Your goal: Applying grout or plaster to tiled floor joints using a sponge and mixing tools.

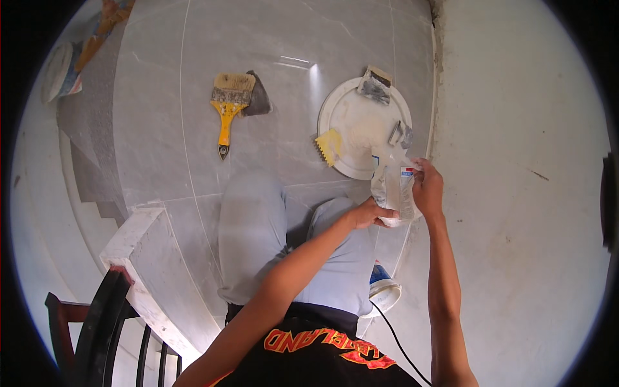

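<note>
While L hand (370, 214) grip holds white bag (393, 187) low, R hand (428, 186) grip pinches its top, ctr-R of frame.

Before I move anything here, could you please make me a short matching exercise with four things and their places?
Things
1. Wide paintbrush
2. Yellow notched spreader
3. Printed white packet
4. Blue-and-white bucket

Places
A. Held by the left hand and right hand
B. Next to the black cable
C. On the grey tiles, overlapping a dark flat piece
D. At the left edge of the round white lid

Pairs: 1-C, 2-D, 3-A, 4-B
</note>
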### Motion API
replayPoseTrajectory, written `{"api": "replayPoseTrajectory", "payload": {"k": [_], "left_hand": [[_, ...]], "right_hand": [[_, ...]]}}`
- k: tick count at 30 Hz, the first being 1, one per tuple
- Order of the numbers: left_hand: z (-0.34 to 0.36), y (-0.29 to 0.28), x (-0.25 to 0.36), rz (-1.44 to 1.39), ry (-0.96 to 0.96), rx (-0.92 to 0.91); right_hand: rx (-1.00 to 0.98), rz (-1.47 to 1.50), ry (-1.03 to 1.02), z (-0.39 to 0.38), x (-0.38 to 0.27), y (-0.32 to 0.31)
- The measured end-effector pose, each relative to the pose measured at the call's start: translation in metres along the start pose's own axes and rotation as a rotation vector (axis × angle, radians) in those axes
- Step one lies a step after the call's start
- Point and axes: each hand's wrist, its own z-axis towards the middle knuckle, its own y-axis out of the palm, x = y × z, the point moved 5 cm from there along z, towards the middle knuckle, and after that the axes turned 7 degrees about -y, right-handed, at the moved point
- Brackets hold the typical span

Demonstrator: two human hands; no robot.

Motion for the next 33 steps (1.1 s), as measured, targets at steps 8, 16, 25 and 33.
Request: {"api": "replayPoseTrajectory", "payload": {"k": [8, 16, 25, 33], "left_hand": [[0.002, -0.005, -0.004, -0.034, 0.01, 0.005], [0.005, -0.005, 0.003, -0.002, 0.052, 0.007], [0.007, -0.003, 0.003, 0.027, 0.029, -0.002], [0.009, 0.0, 0.001, 0.015, 0.038, 0.012]], "right_hand": [[-0.017, 0.043, 0.06, -0.001, 0.002, 0.005], [0.022, 0.036, 0.053, 0.001, 0.001, 0.001], [0.061, -0.069, -0.049, -0.001, -0.001, -0.007], [0.093, -0.092, -0.013, -0.006, -0.005, -0.015]]}}
